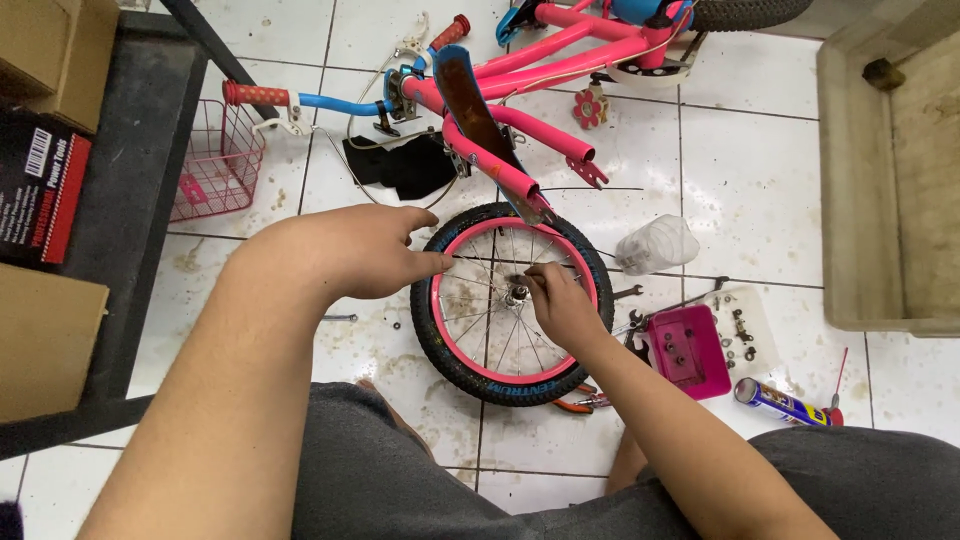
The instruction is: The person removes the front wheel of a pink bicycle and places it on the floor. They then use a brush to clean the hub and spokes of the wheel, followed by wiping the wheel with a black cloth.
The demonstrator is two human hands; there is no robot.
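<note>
Wheel point(512, 303) lies flat on the tiles at frame centre, off the pink bike frame point(520, 110) above; left hand point(345, 250) pinches a spoke at the rim, right hand point(560, 305) fingers grip the hub; refitting apparently not done.

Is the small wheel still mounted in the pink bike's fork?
No, the wheel lies flat on the tiled floor, below the fork ends.

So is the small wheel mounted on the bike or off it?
Off. The wheel lies flat on the tiled floor, below the bare pink fork, with both hands at it.
</note>
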